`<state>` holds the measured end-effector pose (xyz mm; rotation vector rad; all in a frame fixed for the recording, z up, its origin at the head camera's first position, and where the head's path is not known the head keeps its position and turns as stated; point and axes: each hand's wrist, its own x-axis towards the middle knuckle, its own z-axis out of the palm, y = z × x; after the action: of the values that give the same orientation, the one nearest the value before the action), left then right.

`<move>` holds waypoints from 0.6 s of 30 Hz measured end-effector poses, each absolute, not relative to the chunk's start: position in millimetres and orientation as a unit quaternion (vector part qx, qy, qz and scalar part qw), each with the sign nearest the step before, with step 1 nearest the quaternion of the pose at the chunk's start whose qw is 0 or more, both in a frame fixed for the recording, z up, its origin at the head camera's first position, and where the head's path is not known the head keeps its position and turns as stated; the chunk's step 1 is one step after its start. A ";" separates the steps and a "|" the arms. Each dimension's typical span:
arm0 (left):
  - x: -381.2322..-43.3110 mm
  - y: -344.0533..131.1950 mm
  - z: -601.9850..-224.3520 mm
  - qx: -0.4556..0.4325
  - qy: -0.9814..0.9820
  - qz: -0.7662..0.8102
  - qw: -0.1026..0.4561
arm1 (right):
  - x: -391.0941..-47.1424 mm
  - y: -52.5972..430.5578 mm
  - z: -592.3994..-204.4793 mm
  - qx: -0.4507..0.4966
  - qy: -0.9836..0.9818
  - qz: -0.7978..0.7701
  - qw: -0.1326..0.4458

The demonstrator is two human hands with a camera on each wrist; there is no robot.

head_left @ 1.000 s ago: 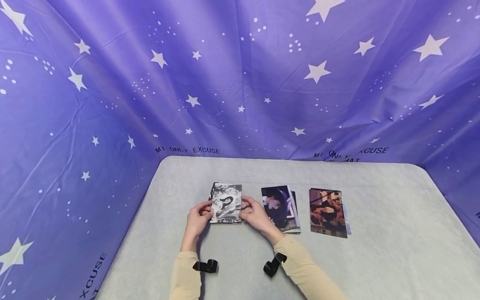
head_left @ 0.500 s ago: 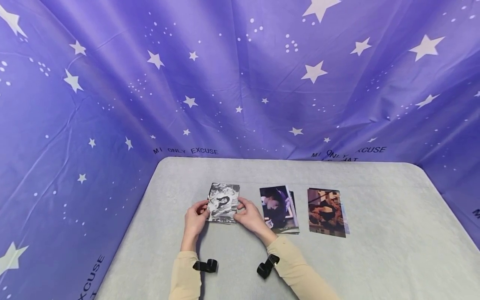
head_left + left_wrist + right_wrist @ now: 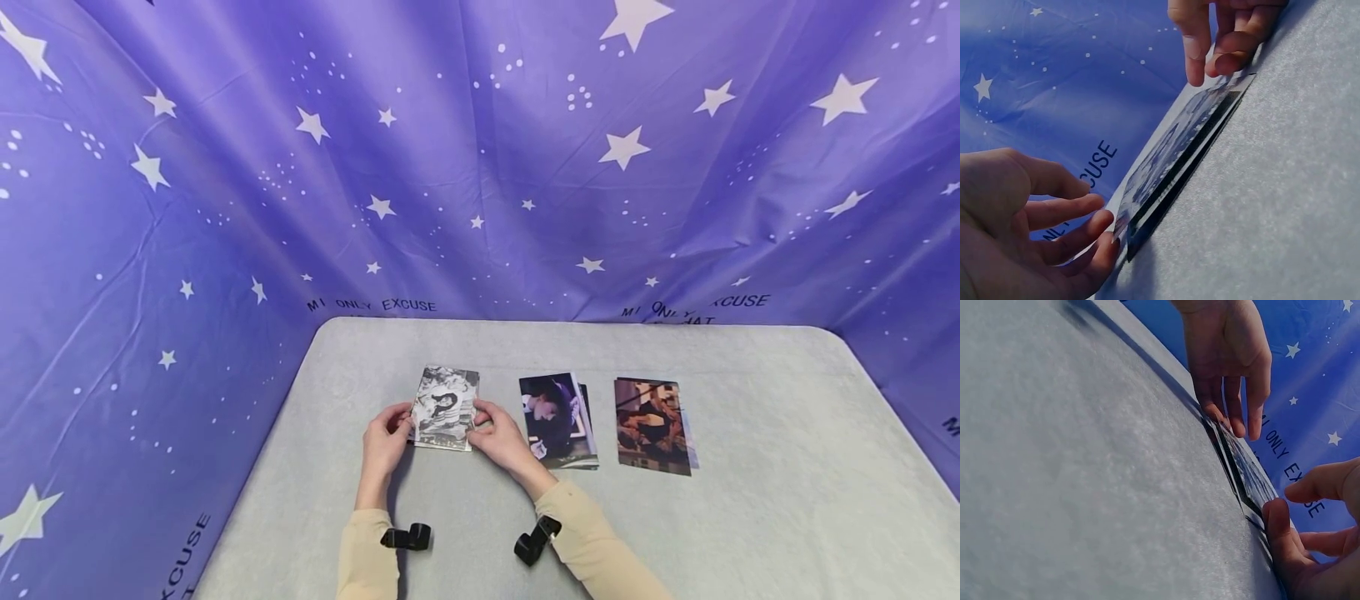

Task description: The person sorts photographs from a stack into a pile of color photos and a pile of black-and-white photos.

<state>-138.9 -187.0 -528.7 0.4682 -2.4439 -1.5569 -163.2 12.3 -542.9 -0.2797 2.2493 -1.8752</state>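
Observation:
A small stack of photo prints, with a black-and-white picture on top, lies at the left of the row in the head view. My left hand is at its left side and my right hand at its right. In the left wrist view, the left fingertips meet the stack's near end, the thumb apart above. The right wrist view has the right thumb against the stack's edge, with the index finger held off it. Dark layers show beneath the top print, slightly uneven at the edges.
To the right lies a second pile of prints, with a dark purple picture on top. Farther right is a third pile with a brown picture uppermost. All lie on a grey table, backed by a purple star-patterned curtain.
My left hand has shifted slightly left and toward me, and the right slightly left, along the stack's sides. The top print's lower edge sits a little nearer me. The other two piles are unmoved.

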 end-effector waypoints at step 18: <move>-131.7 -181.6 -523.9 0.124 -0.824 -0.543 0.105 | -146.2 34.5 -502.0 -0.081 0.734 -0.668 0.091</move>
<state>-131.7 -181.6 -523.9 0.3643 -2.4277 -1.6017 -146.2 34.5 -502.0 -0.2392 2.1814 -1.9854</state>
